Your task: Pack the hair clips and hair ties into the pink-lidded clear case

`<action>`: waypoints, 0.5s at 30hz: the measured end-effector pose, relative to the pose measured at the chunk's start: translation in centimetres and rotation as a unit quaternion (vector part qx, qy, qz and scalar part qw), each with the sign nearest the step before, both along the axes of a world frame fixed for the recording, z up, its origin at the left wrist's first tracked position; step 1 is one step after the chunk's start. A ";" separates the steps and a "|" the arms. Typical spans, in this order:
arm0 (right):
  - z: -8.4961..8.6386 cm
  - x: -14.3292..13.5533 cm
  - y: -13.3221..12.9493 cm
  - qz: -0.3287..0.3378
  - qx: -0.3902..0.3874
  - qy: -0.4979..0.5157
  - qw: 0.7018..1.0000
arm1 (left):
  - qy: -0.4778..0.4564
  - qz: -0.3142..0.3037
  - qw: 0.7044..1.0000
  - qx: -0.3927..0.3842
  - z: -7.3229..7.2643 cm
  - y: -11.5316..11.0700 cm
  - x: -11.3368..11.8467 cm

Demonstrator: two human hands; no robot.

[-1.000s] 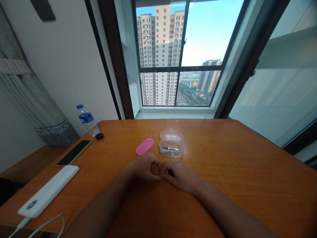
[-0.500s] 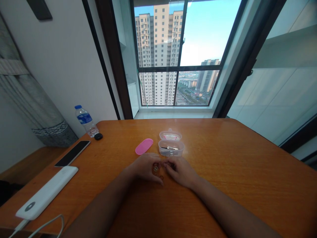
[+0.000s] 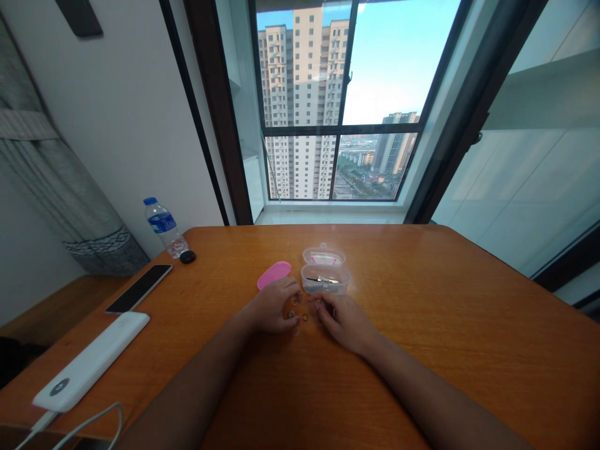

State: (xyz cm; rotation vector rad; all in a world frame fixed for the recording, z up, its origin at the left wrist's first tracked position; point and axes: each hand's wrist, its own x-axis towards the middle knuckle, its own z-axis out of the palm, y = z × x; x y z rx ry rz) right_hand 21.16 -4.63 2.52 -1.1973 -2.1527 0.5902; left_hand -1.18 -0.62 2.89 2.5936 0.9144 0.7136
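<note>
My left hand [image 3: 272,306] rests on the table with thumb and fingers apart, curved around several small rings. One dark ring [image 3: 305,317] lies between my hands, and a paler ring [image 3: 294,301] is close to my left fingertips. My right hand [image 3: 344,320] is closed, its fingertips pressed together; whatever is in them is too small to make out. Just beyond my hands stands a clear plastic case [image 3: 325,287] with its lid raised and thin metal tools inside. A pink oval piece [image 3: 274,273] lies behind my left hand, partly covered by it.
On the left of the wooden table [image 3: 445,350] lie a white power strip-like block [image 3: 94,359] with a cable, a phone [image 3: 139,288] and a small black round object [image 3: 187,257]. A water bottle [image 3: 164,225] stands at the left edge. A window is ahead.
My left hand has drawn slightly left and its fingers have shifted back. The rings now lie more spread out on the table. My right hand stays almost in place.
</note>
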 end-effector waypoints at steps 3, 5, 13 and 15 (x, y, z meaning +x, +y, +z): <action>-0.1 0.0 0.0 -0.011 -0.004 0.001 1.000 | -0.002 -0.016 1.000 -0.003 0.1 0.0 -0.2; -0.1 0.0 0.1 -0.016 -0.005 0.000 1.000 | 0.009 -0.029 1.000 -0.007 0.0 0.1 -0.2; 0.0 0.1 0.1 -0.012 -0.002 -0.008 1.000 | 0.043 -0.055 0.997 -0.036 -0.6 0.3 -0.4; -0.1 0.1 0.1 -0.011 -0.004 -0.010 1.000 | 0.047 -0.052 0.997 -0.042 -0.7 0.3 -0.3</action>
